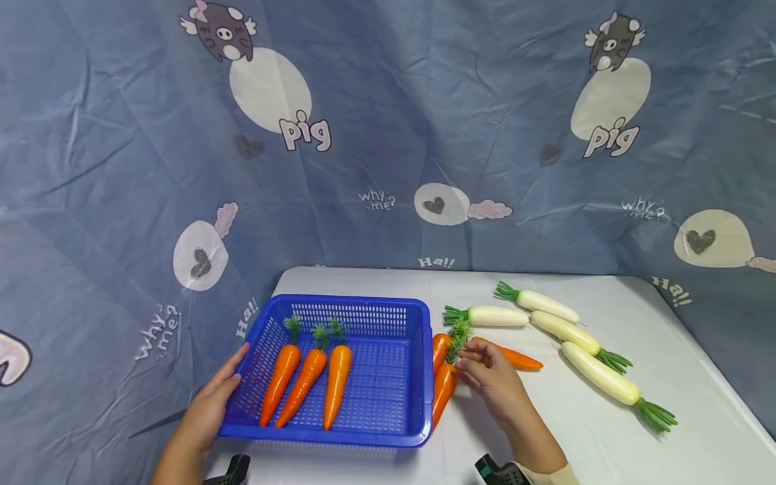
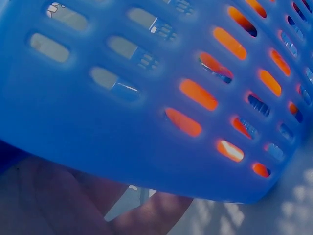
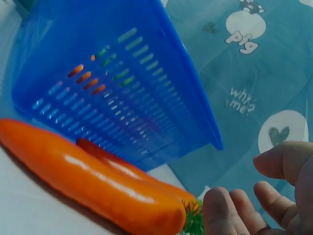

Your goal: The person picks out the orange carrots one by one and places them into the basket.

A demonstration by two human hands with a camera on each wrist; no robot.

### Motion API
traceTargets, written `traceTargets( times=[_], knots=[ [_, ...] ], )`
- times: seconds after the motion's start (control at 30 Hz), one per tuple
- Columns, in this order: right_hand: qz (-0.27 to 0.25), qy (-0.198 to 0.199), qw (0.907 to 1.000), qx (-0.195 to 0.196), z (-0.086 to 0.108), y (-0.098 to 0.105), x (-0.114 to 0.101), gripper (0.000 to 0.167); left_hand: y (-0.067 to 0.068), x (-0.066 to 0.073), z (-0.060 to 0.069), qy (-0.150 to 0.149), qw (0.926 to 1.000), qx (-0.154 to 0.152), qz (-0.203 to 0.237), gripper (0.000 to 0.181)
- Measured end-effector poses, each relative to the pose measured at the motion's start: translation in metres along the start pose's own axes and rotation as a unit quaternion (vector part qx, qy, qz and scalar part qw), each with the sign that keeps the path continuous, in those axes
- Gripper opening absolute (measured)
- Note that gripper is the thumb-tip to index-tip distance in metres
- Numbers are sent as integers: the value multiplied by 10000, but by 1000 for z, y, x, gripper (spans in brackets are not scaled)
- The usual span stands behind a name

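Observation:
A blue plastic basket [image 1: 376,439] stands on the white table with three orange carrots [image 1: 337,387] inside, their green tops toward the back. My left hand [image 1: 209,407] holds the basket's left side; in the left wrist view its fingers [image 2: 156,210] pass behind the basket's edge, so the tips are hidden. To the right of the basket, my right hand [image 1: 494,377] is at the green tops of the loose carrots, thumb and fingers apart. One loose carrot [image 1: 444,391] and another [image 1: 440,347] lie along the basket's right wall; a third carrot [image 1: 520,358] lies partly behind the hand.
Several white radishes with green leaves lie on the right of the table, among them a radish [image 1: 497,316] near the carrots and a radish [image 1: 600,374] farther right. A blue printed cloth [image 1: 376,135] hangs behind and to the sides of the white table [image 1: 685,364].

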State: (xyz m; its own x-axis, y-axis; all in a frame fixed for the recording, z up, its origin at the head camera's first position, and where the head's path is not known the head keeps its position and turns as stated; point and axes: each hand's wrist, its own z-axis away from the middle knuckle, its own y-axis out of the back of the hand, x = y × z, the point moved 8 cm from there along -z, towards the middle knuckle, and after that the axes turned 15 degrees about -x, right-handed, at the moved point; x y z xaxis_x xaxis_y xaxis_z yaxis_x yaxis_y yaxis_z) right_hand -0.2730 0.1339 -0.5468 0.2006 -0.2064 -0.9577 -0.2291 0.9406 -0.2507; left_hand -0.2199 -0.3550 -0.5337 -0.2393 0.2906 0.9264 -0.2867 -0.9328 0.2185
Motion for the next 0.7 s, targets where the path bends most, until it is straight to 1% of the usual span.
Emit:
traceTargets(
  times=[0.17, 0.3, 0.5, 0.7],
  knots=[
    [86, -17, 10000, 20, 2, 8, 3, 43, 0, 0, 0, -51, 10000, -26, 39, 55],
    [342, -66, 9994, 58, 3, 14, 6, 43, 1, -2, -1, -46, 10000, -21, -2, 54],
    [824, 21, 9961, 317, 7, 24, -1, 39, 1, -2, -2, -43, 10000, -51, 57, 55],
    [1115, 147, 9921, 548, 10, 34, -7, 36, 1, -2, -2, -35, 9999, -65, 76, 55]
  ],
)
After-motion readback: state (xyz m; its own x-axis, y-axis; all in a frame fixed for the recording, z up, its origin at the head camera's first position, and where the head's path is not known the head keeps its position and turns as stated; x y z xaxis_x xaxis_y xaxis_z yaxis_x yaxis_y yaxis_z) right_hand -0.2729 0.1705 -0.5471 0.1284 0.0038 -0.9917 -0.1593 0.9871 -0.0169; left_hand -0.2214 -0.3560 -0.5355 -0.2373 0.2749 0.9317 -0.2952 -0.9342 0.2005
